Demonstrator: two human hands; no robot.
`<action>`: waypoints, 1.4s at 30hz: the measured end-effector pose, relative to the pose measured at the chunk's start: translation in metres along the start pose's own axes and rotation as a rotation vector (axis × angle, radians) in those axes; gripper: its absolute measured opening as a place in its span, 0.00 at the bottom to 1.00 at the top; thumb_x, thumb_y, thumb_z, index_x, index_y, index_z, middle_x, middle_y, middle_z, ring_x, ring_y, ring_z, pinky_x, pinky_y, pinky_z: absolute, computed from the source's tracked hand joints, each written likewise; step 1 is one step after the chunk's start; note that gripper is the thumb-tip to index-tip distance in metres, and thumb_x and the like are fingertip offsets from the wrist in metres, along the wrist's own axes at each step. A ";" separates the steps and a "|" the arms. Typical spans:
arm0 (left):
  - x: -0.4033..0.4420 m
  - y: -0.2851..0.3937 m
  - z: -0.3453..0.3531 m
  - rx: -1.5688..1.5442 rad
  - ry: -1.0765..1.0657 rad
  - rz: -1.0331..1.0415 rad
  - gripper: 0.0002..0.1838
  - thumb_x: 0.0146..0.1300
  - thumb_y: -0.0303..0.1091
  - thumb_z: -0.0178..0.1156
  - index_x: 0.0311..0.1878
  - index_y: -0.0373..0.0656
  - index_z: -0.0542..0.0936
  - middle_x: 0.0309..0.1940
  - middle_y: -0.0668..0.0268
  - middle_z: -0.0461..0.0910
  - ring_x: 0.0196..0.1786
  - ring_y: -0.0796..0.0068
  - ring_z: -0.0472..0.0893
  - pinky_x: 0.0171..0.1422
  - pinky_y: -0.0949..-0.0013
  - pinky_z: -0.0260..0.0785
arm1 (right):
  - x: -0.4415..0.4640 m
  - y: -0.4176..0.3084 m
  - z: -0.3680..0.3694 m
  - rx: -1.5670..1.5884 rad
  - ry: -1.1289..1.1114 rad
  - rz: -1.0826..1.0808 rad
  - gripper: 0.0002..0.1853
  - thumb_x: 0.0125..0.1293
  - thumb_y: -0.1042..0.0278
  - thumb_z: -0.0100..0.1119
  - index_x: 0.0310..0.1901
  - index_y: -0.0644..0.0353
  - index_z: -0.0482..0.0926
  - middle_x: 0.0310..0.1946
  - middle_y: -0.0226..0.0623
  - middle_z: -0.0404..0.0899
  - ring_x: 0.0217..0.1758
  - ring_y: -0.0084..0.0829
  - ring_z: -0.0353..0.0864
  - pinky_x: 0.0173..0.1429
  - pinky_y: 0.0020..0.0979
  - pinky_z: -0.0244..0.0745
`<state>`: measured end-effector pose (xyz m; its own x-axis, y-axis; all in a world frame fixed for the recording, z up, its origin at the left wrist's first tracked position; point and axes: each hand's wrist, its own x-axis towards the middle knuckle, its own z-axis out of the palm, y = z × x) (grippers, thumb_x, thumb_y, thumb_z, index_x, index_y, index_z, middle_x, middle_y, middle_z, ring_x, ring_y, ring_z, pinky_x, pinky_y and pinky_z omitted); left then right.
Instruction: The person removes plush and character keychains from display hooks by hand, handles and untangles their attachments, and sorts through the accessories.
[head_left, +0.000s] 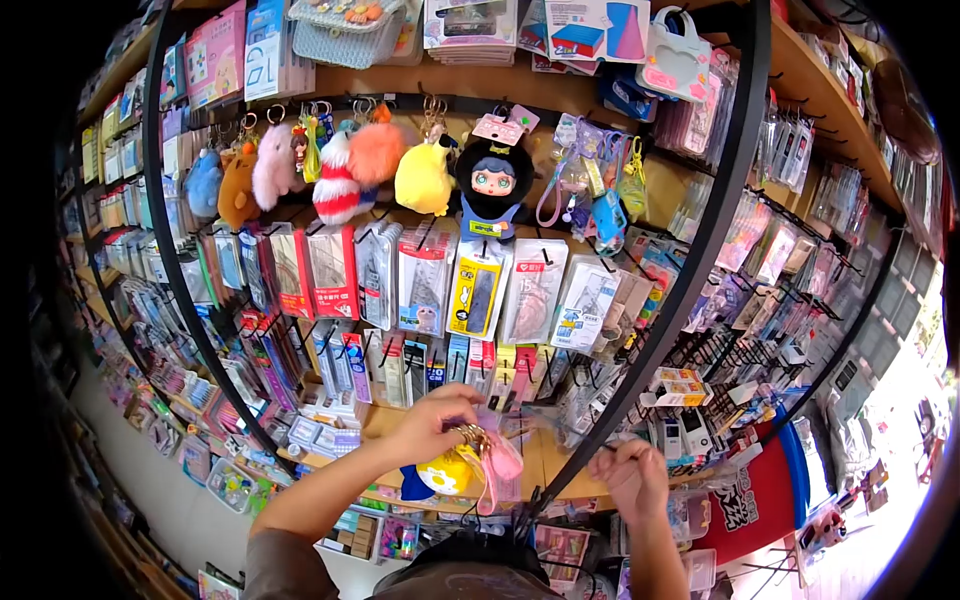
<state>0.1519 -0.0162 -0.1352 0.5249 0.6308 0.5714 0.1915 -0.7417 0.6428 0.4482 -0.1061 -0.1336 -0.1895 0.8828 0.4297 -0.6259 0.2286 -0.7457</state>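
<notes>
My left hand is closed around a bunch of keychains by their gold-coloured rings. Below the fingers hang a yellow pouch with a white flower and a pink charm with a strap. To the right, beyond a slanting black post, my right hand has its fingers curled into a pinch. Something thin and dark shows at its fingertips, too small to name. A strip of clear plastic stretches between the two hands; whether either holds it, I cannot tell.
A black post slants between my hands. Plush keychains and a doll in a black hood hang from hooks above. Packaged rulers hang below them. A wooden shelf lies under my hands; wire hooks stick out nearby.
</notes>
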 end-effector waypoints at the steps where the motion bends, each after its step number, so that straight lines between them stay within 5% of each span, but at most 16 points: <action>1: 0.002 0.003 0.003 -0.028 -0.036 -0.017 0.09 0.46 0.19 0.61 0.32 0.39 0.76 0.50 0.58 0.71 0.55 0.61 0.71 0.55 0.67 0.64 | -0.005 0.007 -0.001 0.041 -0.032 -0.014 0.19 0.64 0.56 0.52 0.37 0.69 0.71 0.34 0.44 0.74 0.43 0.44 0.76 0.48 0.43 0.73; 5: 0.004 0.010 0.017 -0.140 -0.102 -0.071 0.08 0.46 0.19 0.60 0.32 0.39 0.77 0.54 0.58 0.69 0.57 0.62 0.70 0.56 0.68 0.62 | -0.021 0.019 0.002 -0.175 -0.017 0.015 0.25 0.60 0.47 0.55 0.35 0.69 0.72 0.32 0.46 0.74 0.42 0.45 0.74 0.48 0.42 0.69; 9: 0.000 0.007 0.026 -0.136 -0.062 -0.028 0.09 0.47 0.18 0.60 0.33 0.40 0.77 0.55 0.60 0.69 0.55 0.66 0.71 0.55 0.70 0.63 | -0.029 0.020 -0.001 0.062 -0.033 -0.016 0.24 0.63 0.51 0.52 0.45 0.68 0.69 0.38 0.46 0.73 0.48 0.45 0.73 0.52 0.42 0.69; 19: -0.003 0.005 0.030 -0.158 -0.010 -0.086 0.08 0.47 0.18 0.61 0.32 0.39 0.77 0.53 0.61 0.70 0.48 0.69 0.72 0.52 0.70 0.64 | -0.028 0.035 -0.016 0.629 0.423 0.181 0.33 0.65 0.39 0.38 0.44 0.70 0.70 0.38 0.51 0.74 0.46 0.50 0.72 0.54 0.44 0.67; 23: -0.010 -0.006 0.028 -0.143 0.021 -0.112 0.07 0.47 0.19 0.62 0.31 0.39 0.77 0.52 0.60 0.72 0.47 0.68 0.73 0.51 0.70 0.65 | -0.025 0.022 -0.011 0.500 0.465 0.409 0.33 0.65 0.41 0.39 0.45 0.73 0.71 0.35 0.53 0.75 0.42 0.49 0.73 0.50 0.40 0.68; 26: -0.014 -0.009 0.024 -0.118 0.022 -0.135 0.07 0.47 0.18 0.61 0.31 0.39 0.77 0.52 0.60 0.72 0.47 0.68 0.74 0.51 0.69 0.65 | -0.023 0.044 -0.038 0.493 0.359 0.574 0.27 0.66 0.48 0.43 0.43 0.72 0.71 0.31 0.47 0.73 0.37 0.45 0.73 0.48 0.40 0.69; 27: -0.017 -0.013 0.023 -0.111 0.023 -0.121 0.08 0.47 0.17 0.60 0.32 0.39 0.76 0.53 0.59 0.72 0.48 0.67 0.75 0.51 0.69 0.65 | -0.020 0.049 -0.038 0.439 0.299 0.570 0.17 0.65 0.58 0.47 0.42 0.68 0.71 0.28 0.42 0.70 0.32 0.38 0.70 0.43 0.37 0.69; 30: -0.024 -0.010 0.017 -0.179 0.009 -0.233 0.09 0.47 0.16 0.59 0.32 0.39 0.76 0.54 0.58 0.72 0.50 0.66 0.75 0.51 0.69 0.65 | -0.001 0.058 -0.030 0.491 -0.020 0.715 0.10 0.64 0.68 0.47 0.42 0.66 0.70 0.24 0.40 0.68 0.32 0.38 0.72 0.37 0.35 0.67; 31: -0.027 -0.017 0.017 -0.156 0.027 -0.175 0.09 0.46 0.16 0.59 0.32 0.38 0.75 0.55 0.56 0.71 0.51 0.64 0.74 0.50 0.69 0.65 | 0.006 0.056 -0.018 0.319 -0.061 0.770 0.07 0.64 0.70 0.47 0.41 0.63 0.67 0.20 0.33 0.61 0.25 0.30 0.66 0.29 0.28 0.60; 37: -0.037 -0.013 0.007 0.029 -0.011 -0.153 0.11 0.43 0.18 0.59 0.32 0.39 0.75 0.51 0.54 0.74 0.45 0.57 0.74 0.48 0.64 0.65 | 0.046 0.107 0.010 0.022 -0.183 0.885 0.06 0.67 0.67 0.45 0.39 0.60 0.64 0.18 0.26 0.59 0.17 0.20 0.58 0.19 0.22 0.50; 42: -0.041 -0.020 -0.005 -0.018 -0.097 -0.260 0.10 0.44 0.16 0.59 0.31 0.38 0.76 0.53 0.51 0.73 0.56 0.60 0.73 0.52 0.67 0.65 | 0.080 0.125 0.037 -0.014 -0.100 0.961 0.06 0.69 0.66 0.44 0.34 0.57 0.64 0.17 0.24 0.56 0.15 0.17 0.52 0.18 0.20 0.45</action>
<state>0.1223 -0.0261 -0.1686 0.5372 0.7740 0.3351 0.3157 -0.5529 0.7711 0.3269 -0.0222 -0.1733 -0.6799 0.6568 -0.3263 -0.1614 -0.5680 -0.8071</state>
